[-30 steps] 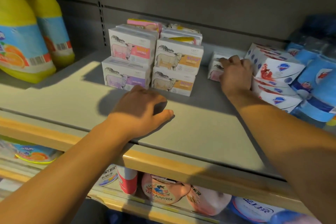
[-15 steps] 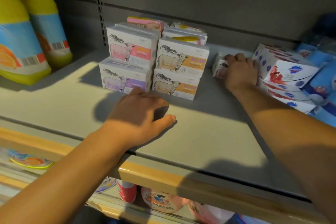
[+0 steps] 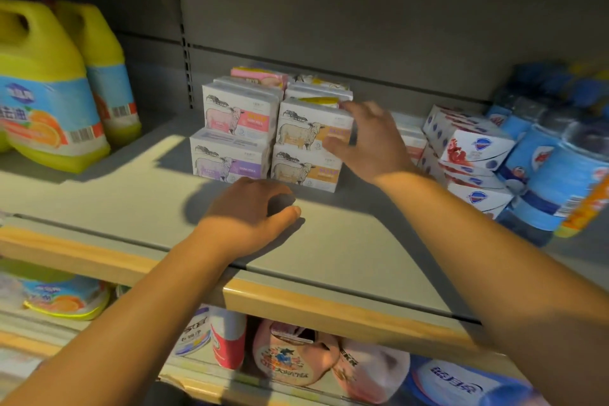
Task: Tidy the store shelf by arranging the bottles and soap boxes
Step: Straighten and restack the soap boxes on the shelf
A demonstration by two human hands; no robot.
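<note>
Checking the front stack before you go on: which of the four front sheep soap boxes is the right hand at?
The upper orange-label sheep box: the right hand is spread at its right end. The pink, purple and lower orange boxes are not by it.

1. The shelf (image 3: 99, 194) is plain grey with a light wood-coloured front edge.
2. The detergent jugs (image 3: 43, 92) left of the soap boxes are bright yellow, with light blue labels showing an orange slice.
3. The soap boxes (image 3: 237, 115) are white with a sheep drawing: pink band top left, purple band under it (image 3: 227, 158), orange bands on the two (image 3: 309, 128) to their right.
4. The white boxes (image 3: 474, 145) right of the soap boxes have blue dots, a blue shield logo and a red splash.
5. Further right, the wrapped bottles (image 3: 543, 175) look light blue.
</note>
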